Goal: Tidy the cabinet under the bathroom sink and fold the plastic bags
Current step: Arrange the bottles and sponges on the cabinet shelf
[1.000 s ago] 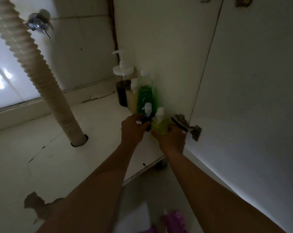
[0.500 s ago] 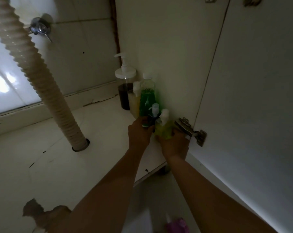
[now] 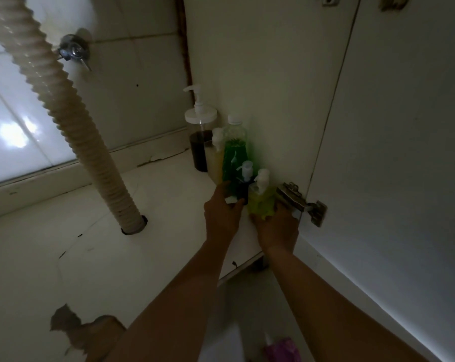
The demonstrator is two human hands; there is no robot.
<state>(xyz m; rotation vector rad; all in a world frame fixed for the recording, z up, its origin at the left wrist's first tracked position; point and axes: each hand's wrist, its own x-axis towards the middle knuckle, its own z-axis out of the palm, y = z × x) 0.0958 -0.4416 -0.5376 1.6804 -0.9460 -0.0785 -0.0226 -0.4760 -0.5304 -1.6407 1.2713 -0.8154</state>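
Plastic and part-full, the yellow-green pump bottle [image 3: 261,203] looks light, stiff-walled, perhaps slick; its body, not the pump head, is the safer hold. The right hand [image 3: 277,231] curls its fingers round its base, and the left hand [image 3: 221,218] grips a dark pump bottle [image 3: 243,189] beside it, both near the front right corner of the cabinet floor [image 3: 155,205].
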